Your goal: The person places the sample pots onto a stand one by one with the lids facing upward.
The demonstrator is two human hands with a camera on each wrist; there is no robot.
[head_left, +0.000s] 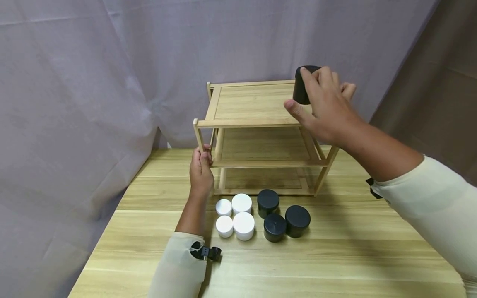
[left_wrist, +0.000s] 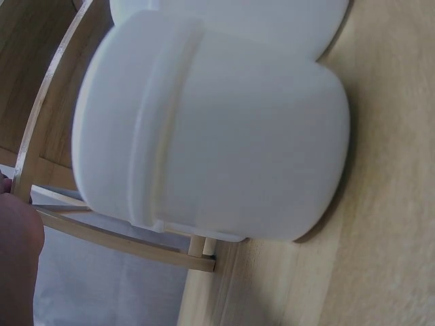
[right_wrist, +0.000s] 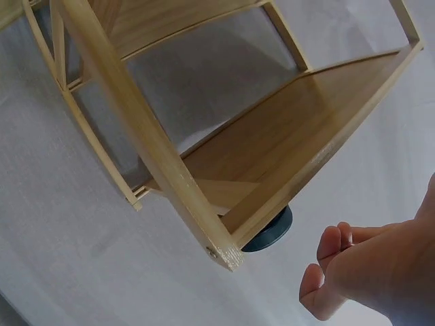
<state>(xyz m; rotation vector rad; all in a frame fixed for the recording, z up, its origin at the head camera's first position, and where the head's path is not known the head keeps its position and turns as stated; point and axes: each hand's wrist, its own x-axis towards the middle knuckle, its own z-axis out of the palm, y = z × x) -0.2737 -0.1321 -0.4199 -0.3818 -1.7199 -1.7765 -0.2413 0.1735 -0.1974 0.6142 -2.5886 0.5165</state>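
Head view: the right grip (head_left: pixel 326 105), apart, partly hides a black jar (head_left: pixel 301 90) at upper right; the left grip (head_left: pixel 201 171) clasps the rack (head_left: pixel 257 103). Left wrist: a white jar (left_wrist: pixel 251 136) partly blocks the rack. Right wrist: the rack mostly covers the black jar.

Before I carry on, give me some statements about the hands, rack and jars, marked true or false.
1. The left hand grips the pale wooden three-tier rack. True.
2. Four white cylindrical lidded jars stand on the wood-grain table. True.
3. All the white jars are equally large. False: two are smaller.
4. Black jars stand left of them. False: three black cylindrical jars stand right.
5. The right hand rests on the table. False: it is raised.
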